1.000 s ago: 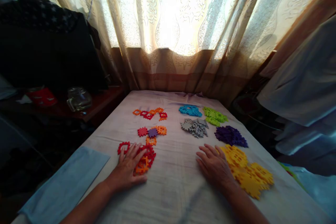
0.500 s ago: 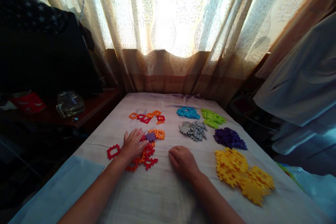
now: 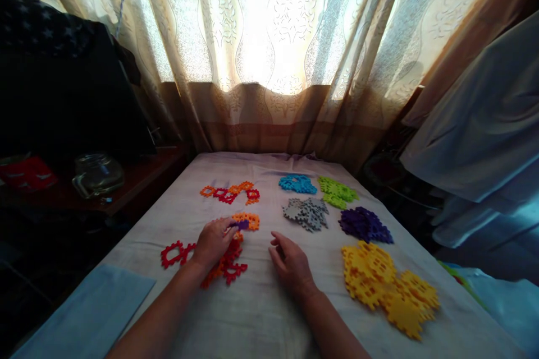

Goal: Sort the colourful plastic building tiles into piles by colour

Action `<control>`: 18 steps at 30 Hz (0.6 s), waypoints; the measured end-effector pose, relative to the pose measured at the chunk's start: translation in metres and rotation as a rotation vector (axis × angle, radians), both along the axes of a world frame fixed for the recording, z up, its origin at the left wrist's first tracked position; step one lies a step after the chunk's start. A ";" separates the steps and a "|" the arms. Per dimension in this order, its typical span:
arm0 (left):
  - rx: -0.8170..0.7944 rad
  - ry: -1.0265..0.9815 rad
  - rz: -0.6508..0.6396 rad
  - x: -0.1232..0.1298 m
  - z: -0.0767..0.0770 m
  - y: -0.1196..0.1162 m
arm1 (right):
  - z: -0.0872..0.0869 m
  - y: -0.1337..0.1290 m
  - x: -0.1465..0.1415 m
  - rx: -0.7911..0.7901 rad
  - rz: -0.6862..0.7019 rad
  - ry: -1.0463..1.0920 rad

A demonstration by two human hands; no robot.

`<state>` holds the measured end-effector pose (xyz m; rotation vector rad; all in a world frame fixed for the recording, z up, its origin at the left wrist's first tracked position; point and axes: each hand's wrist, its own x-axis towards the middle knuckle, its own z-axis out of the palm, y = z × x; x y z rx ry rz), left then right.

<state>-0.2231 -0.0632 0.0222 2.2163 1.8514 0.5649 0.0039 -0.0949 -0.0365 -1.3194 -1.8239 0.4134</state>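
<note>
My left hand [image 3: 214, 242] is closed on a flat purple toothed building tile [image 3: 241, 225], its fingertips pinching the near-left edge. Under and around that hand lie red and orange toothed pieces [image 3: 231, 261], partly hidden by it. An orange piece [image 3: 248, 219] lies just beyond the purple tile, and a red ring-shaped piece [image 3: 171, 255] is left of the hand. My right hand [image 3: 292, 266] rests near the middle of the sheet, thumb and index finger apart, holding nothing. The grey tile pile [image 3: 306, 213] lies beyond it.
Blue [image 3: 297, 183], lime green [image 3: 337, 192], dark purple [image 3: 365, 225] and yellow [image 3: 385, 286] tile piles lie at the right. A row of red and orange pieces [image 3: 231, 193] lies farther back. A pale blue cloth [image 3: 90, 308] covers the front left; a glass jug [image 3: 99, 175] stands left.
My left hand has gone from spread fingers to a pinch on the purple tile, which is now tilted up. My right hand's thumb and index finger have parted. The view has shifted slightly.
</note>
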 end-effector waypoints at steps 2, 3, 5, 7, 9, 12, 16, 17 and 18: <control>0.004 -0.157 -0.079 0.010 -0.003 -0.008 | 0.001 0.002 -0.001 -0.005 -0.017 0.106; 0.003 -0.237 -0.118 0.016 -0.005 -0.012 | 0.003 0.002 -0.002 0.005 -0.012 0.139; -0.009 -0.350 -0.183 0.027 -0.010 -0.017 | 0.009 0.001 -0.004 0.034 0.016 0.169; -0.023 -0.408 -0.231 0.036 -0.015 -0.018 | 0.018 0.000 -0.004 0.050 0.048 0.169; 0.006 -0.434 -0.246 0.039 -0.021 -0.018 | 0.030 0.000 0.001 0.028 0.055 0.138; 0.172 -0.392 -0.192 0.031 -0.031 -0.016 | 0.051 0.007 0.028 -0.051 -0.041 0.056; 0.439 -0.215 -0.154 0.002 -0.046 -0.018 | 0.075 0.033 0.104 -0.127 -0.399 -0.049; 0.499 -0.169 -0.157 -0.006 -0.049 -0.020 | 0.078 0.041 0.125 -0.162 -0.499 -0.102; 0.553 -0.129 -0.155 -0.012 -0.051 -0.021 | 0.081 0.048 0.144 -0.200 -0.594 -0.157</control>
